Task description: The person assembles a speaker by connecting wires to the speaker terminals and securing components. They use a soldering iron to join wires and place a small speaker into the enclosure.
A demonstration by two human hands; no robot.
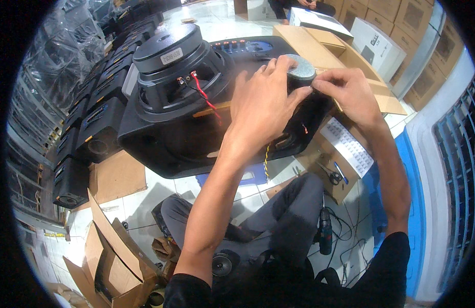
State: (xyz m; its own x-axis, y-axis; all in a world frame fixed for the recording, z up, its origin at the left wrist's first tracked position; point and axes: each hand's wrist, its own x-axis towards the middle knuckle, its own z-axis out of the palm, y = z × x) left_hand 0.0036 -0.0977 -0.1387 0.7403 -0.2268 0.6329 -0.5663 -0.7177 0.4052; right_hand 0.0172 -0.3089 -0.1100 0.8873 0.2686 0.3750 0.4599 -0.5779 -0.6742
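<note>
A black speaker cabinet [160, 149] lies in front of me with its openings showing. On its left part rests a large woofer [168, 64], magnet side up, with a red and a black wire at its terminals. My left hand [263, 97] has its fingers and thumb around the near side of a smaller round driver [300, 72] with a grey top, at the cabinet's right end. My right hand [350, 92] pinches at that driver's right edge, close to my left thumb; whatever sits between its fingertips is too small to make out. A yellow-black twisted wire [267, 160] hangs from the cabinet.
Scissors [334, 177], a blue pen [341, 173] and a printed sheet [347, 146] lie on cardboard to the right. A power drill [325, 231] is beside my leg. Several speaker cabinets [99, 136] line the left. Cartons [376, 49] stand at the back right; another person's hands [308, 5] show far off.
</note>
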